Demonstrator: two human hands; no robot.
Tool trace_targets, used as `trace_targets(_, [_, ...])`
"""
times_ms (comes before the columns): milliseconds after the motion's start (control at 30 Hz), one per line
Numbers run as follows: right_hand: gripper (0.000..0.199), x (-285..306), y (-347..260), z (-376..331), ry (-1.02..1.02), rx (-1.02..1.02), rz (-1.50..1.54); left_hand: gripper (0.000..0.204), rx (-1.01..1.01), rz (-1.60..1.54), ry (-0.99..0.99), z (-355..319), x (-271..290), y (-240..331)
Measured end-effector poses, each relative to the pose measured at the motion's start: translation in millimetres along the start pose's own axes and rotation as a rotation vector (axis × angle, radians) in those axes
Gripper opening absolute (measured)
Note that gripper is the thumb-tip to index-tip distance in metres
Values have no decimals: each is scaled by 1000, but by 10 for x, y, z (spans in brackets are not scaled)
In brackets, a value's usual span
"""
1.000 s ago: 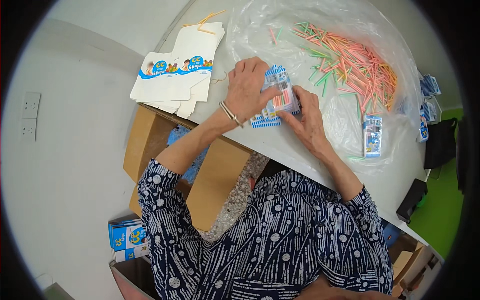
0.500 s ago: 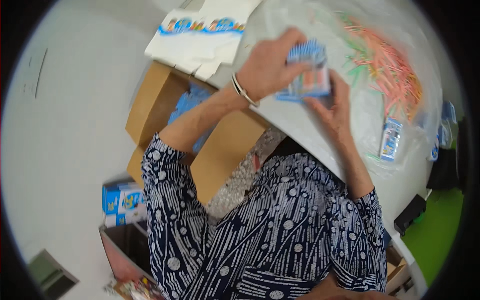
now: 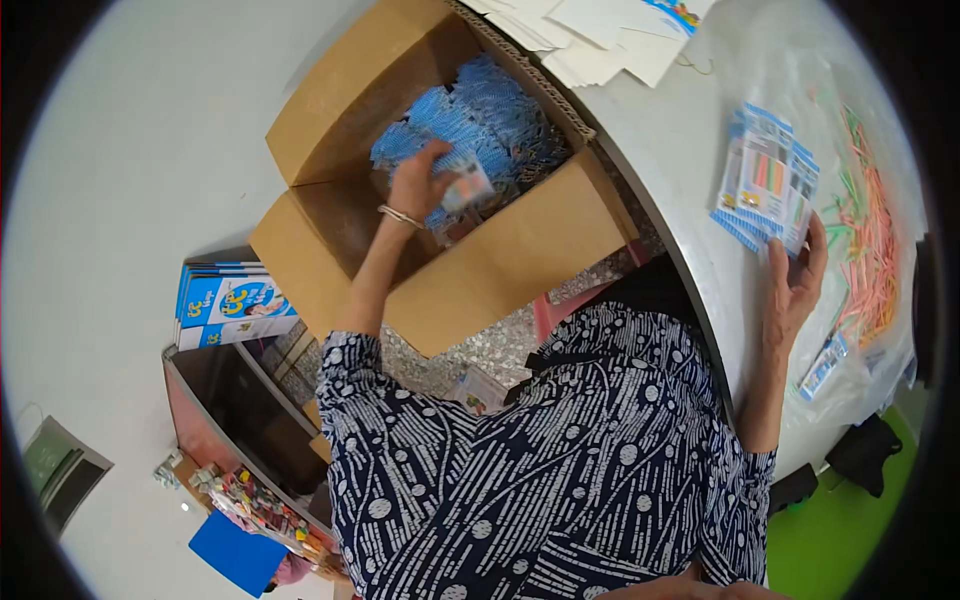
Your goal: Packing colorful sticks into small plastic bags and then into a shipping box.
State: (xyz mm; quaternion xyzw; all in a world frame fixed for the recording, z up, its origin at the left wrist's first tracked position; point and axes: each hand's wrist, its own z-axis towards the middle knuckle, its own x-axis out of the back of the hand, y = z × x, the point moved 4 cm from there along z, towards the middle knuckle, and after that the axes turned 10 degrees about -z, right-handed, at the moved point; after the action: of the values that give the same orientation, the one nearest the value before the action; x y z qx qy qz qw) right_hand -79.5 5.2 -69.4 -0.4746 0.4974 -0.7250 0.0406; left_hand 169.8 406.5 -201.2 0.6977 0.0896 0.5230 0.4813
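My left hand (image 3: 415,190), with a bracelet at the wrist, reaches down into an open cardboard box (image 3: 500,270). Between its fingers is a small clear-and-blue plastic packet (image 3: 468,188), smeared by motion. Beneath it lies a heap of similar blue striped packets (image 3: 480,105). Over the table, my right hand (image 3: 793,295) pinches the near edge of several fanned packets (image 3: 768,175), thumb and fingers closed there. Pink, orange and green strips show through their clear windows. Whether these packets rest on the table is hard to tell.
Loose pink, orange and green thin sticks (image 3: 870,240) lie on clear plastic sheeting at the right, with a single blue packet (image 3: 824,366) beside them. White printed card sheets (image 3: 610,35) sit at the table's far edge. Blue-and-white printed boxes (image 3: 235,305) stand left of me.
My left hand has left the packets over the table and moved down left into the box with one packet. My right hand keeps several packets, now farther right in view. The view has turned left.
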Motion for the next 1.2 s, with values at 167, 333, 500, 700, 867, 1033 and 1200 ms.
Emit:
trace_targets(167, [59,112,-44,-54,34,-11,-92,40,75,-130,-45,-102,-597,-179])
trace_targets(333, [59,113,-105,-54,40,-5,-103,35,-18,-97,-81,-186,-871,-329])
trace_targets(500, [59,122,-125,-36,41,7,-105,23,-52,87,-285,-310,-1170,-527])
trace_targets(700, [59,133,-128,-40,21,-40,-91,25,-183,273,-418,-300,-1328,-693])
trace_targets(867, [50,137,-139,29,35,-7,80,26,-70,474,-500,206,-597,179])
trace_targets(1033, [54,124,-123,213,4,-96,15,17,-280,-193,-398,725,28,2323])
trace_targets(1200, [67,51,-82,227,68,9,-86,23,-539,-248,-319,1118,-562,3033])
